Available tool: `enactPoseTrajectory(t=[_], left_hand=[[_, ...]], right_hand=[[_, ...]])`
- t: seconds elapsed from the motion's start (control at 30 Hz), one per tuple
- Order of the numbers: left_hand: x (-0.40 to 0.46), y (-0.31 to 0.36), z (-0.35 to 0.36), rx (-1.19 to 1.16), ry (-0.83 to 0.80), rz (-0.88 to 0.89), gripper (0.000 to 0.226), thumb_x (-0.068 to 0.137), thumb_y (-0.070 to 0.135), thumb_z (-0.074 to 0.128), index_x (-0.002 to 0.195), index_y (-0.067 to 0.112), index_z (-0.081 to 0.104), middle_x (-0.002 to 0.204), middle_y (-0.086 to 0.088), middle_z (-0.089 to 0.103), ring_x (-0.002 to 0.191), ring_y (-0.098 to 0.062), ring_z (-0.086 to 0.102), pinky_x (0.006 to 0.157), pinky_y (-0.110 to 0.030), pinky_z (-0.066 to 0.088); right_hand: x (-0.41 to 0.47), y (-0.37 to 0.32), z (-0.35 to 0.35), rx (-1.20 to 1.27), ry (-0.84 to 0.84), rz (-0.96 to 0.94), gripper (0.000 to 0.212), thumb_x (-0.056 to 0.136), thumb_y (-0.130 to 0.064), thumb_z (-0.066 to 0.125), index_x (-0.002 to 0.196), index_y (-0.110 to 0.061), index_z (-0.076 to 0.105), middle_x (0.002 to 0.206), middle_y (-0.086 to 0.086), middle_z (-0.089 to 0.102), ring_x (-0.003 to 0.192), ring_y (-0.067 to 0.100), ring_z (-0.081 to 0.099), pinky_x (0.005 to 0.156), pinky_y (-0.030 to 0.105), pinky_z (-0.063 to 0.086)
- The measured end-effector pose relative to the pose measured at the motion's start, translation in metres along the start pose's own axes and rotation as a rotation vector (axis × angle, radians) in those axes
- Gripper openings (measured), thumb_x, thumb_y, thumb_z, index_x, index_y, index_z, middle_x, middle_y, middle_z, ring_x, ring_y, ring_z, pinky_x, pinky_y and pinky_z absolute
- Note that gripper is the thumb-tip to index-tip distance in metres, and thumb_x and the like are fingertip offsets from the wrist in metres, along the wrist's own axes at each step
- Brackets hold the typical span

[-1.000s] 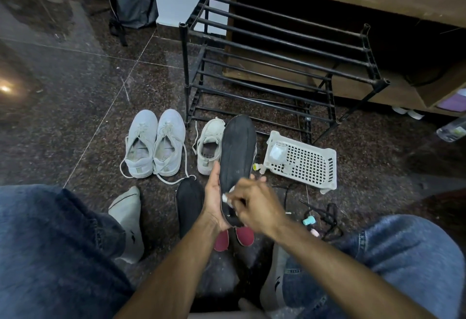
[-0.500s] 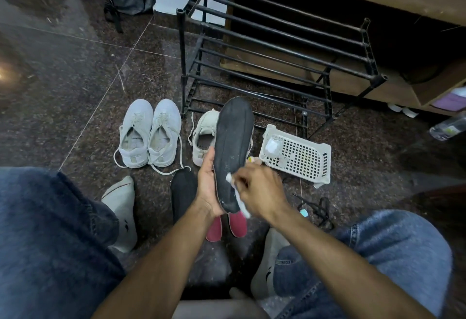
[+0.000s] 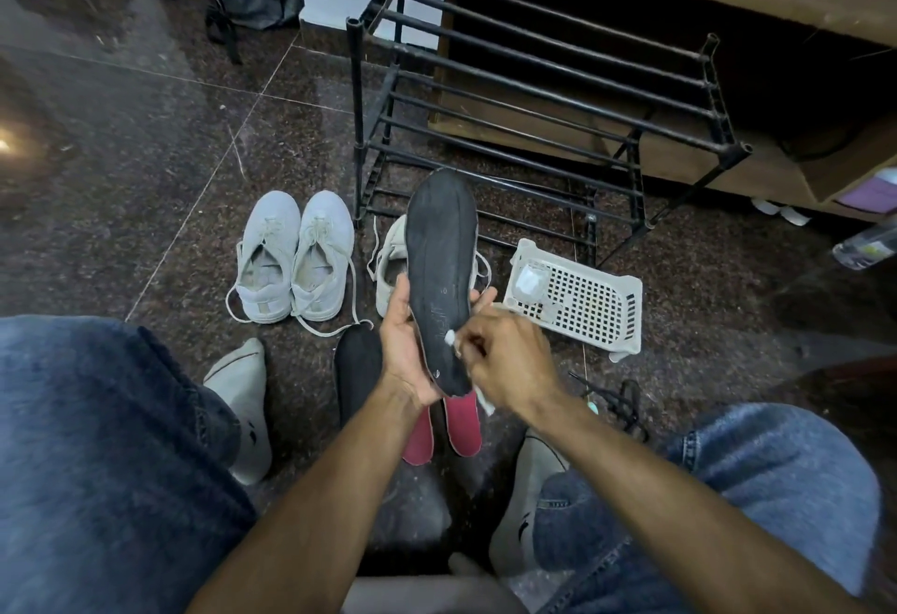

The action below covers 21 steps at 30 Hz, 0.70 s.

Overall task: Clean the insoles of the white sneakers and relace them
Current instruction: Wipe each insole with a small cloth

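Left hand (image 3: pixel 405 346) grips the black insole (image 3: pixel 444 273) upright before the shoe rack (image 3: pixel 534 94) while right hand (image 3: pixel 505 361) pinches what looks like a white wipe (image 3: pixel 451 336), mid-cleaning; next, wipe toward the toe.

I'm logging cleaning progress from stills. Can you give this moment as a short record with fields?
left hand: grips black insole, held upright
right hand: pinches white wipe against the insole
floor: second black insole, two red insoles, pair of white sneakers, white basket
laces: pair still laced, untied
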<state>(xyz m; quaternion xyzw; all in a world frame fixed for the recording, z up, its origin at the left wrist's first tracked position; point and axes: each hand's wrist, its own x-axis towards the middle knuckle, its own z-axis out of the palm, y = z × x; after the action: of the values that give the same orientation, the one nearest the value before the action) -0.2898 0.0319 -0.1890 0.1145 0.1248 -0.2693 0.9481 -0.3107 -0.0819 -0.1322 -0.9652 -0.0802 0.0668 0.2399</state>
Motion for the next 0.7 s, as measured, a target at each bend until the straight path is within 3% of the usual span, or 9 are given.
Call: enactPoseTrajectory(t=[0.13, 0.23, 0.33, 0.47, 0.53, 0.63, 0.7], left_hand=[[0.002, 0.003, -0.001, -0.049, 0.016, 0.084, 0.072, 0.081, 0.063, 0.050, 0.107, 0.000, 0.070, 0.113, -0.017, 0.066, 0.131, -0.030, 0.050, 0.116, -0.055, 0.026], [0.000, -0.001, 0.001, -0.010, 0.009, 0.050, 0.071, 0.081, 0.064, 0.050, 0.102, 0.000, 0.071, 0.113, -0.019, 0.067, 0.130, -0.031, 0.051, 0.116, -0.051, 0.028], [-0.002, 0.000, 0.003, 0.009, 0.025, 0.032, 0.072, 0.080, 0.065, 0.051, 0.102, -0.001, 0.072, 0.120, -0.021, 0.064, 0.128, -0.032, 0.052, 0.114, -0.050, 0.031], [0.000, 0.004, 0.003, -0.026, 0.049, 0.086, 0.075, 0.081, 0.065, 0.048, 0.098, -0.004, 0.074, 0.111, -0.020, 0.069, 0.132, -0.029, 0.049, 0.116, -0.051, 0.028], [0.000, 0.001, 0.002, -0.010, 0.061, 0.065, 0.075, 0.083, 0.066, 0.046, 0.099, -0.001, 0.074, 0.110, -0.019, 0.069, 0.127, -0.030, 0.053, 0.115, -0.049, 0.030], [-0.002, -0.003, 0.002, 0.047, 0.053, -0.005, 0.079, 0.085, 0.069, 0.045, 0.109, -0.001, 0.068, 0.120, -0.021, 0.063, 0.113, -0.030, 0.060, 0.107, -0.044, 0.041], [-0.003, -0.001, 0.002, 0.046, 0.068, 0.012, 0.077, 0.082, 0.068, 0.048, 0.109, -0.002, 0.069, 0.128, -0.023, 0.059, 0.116, -0.031, 0.059, 0.108, -0.046, 0.040]], right_hand=[[-0.035, -0.010, 0.011, 0.097, -0.096, -0.075, 0.015, 0.084, -0.012, 0.061, 0.088, -0.018, 0.075, 0.091, -0.005, 0.068, 0.080, 0.018, 0.064, 0.079, 0.038, 0.054], [-0.012, 0.001, 0.007, 0.031, 0.012, -0.006, 0.015, 0.086, -0.014, 0.062, 0.090, -0.018, 0.075, 0.093, -0.004, 0.068, 0.081, 0.019, 0.063, 0.078, 0.032, 0.052], [-0.003, 0.004, 0.007, 0.051, 0.055, 0.033, 0.014, 0.083, -0.013, 0.062, 0.086, -0.018, 0.075, 0.092, -0.004, 0.069, 0.081, 0.020, 0.063, 0.078, 0.036, 0.052], [-0.034, -0.008, 0.013, 0.120, -0.100, -0.090, 0.017, 0.083, -0.011, 0.060, 0.088, -0.017, 0.075, 0.091, -0.003, 0.070, 0.079, 0.020, 0.065, 0.078, 0.039, 0.054], [-0.019, -0.002, 0.011, 0.074, -0.040, -0.073, 0.016, 0.084, -0.011, 0.061, 0.089, -0.017, 0.075, 0.093, -0.002, 0.070, 0.082, 0.021, 0.065, 0.080, 0.038, 0.054], [0.011, 0.008, 0.009, 0.019, 0.074, 0.045, 0.016, 0.084, -0.015, 0.061, 0.088, -0.020, 0.075, 0.096, -0.001, 0.070, 0.087, 0.023, 0.065, 0.081, 0.037, 0.053], [0.008, 0.005, 0.013, 0.054, 0.039, 0.050, 0.016, 0.083, -0.013, 0.062, 0.087, -0.020, 0.075, 0.095, 0.000, 0.071, 0.085, 0.022, 0.065, 0.080, 0.038, 0.053]])
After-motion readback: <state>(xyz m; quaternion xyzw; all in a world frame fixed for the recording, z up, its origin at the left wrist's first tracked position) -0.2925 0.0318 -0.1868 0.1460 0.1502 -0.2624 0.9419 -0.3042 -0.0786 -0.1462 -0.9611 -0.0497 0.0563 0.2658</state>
